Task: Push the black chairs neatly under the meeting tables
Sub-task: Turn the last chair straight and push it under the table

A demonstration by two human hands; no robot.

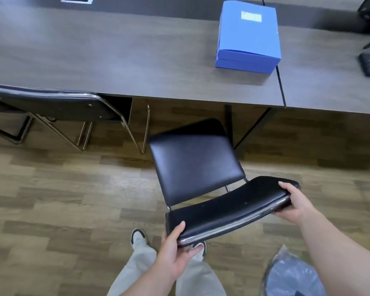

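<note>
chair: the black chair (195, 165) stands on the wood floor (62, 189), out from the worktop (115, 60), its seat turned a bit to the left.
left hand: the left hand (175, 251) holds the near left end of the chair back, fingers wrapped under it.
right hand: the right hand (295, 202) holds the right end of the back, fingers curled around it.
risk, leg: a worktop leg (229, 124) stands just past the seat. A straight push may bump the seat into it.
risk, crooked: the chair may go in slanted if one hand pushes harder.
risk, neighbour: the other chair (51, 103) is tucked in at the left. A drift left may knock it.
risk, feet: the chair legs are hidden, so they may catch a shoe (138, 236).
</note>
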